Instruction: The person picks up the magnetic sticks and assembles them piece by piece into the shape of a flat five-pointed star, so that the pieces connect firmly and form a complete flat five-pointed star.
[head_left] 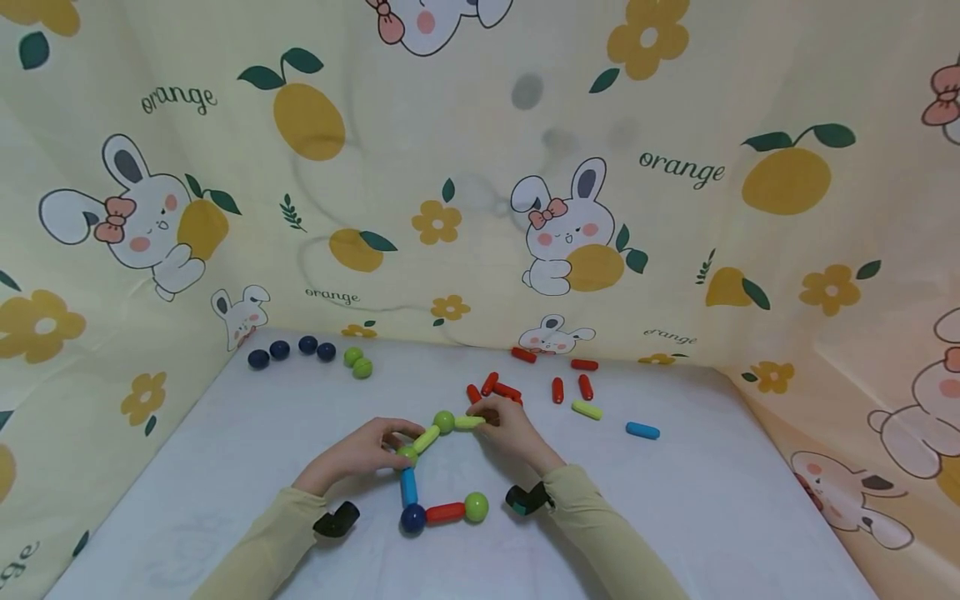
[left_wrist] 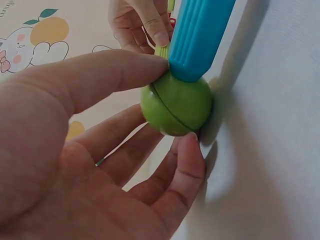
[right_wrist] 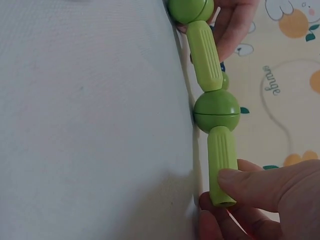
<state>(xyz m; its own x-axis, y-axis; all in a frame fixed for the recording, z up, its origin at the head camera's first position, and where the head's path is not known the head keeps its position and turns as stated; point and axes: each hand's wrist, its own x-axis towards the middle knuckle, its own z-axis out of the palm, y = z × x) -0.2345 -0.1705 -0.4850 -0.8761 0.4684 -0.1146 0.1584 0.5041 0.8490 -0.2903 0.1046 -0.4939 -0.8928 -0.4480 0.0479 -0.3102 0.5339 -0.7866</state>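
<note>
White tabletop (head_left: 720, 500), head view: ball-and-rod chain (head_left: 408, 487) at centre, apparently mid-assembly. Left wrist: green ball (left_wrist: 177, 107) pinched in left hand (left_wrist: 85, 185). Right wrist: far-side yellow-green rod (right_wrist: 221, 155) gripped in right hand (right_wrist: 272, 191), probably calling for far-left spare ball (head_left: 362, 367) next.

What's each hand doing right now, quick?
Left hand: closed, holding a green ball between thumb and fingers.
Right hand: closed, pinching a yellow-green stick near its free end.
</note>
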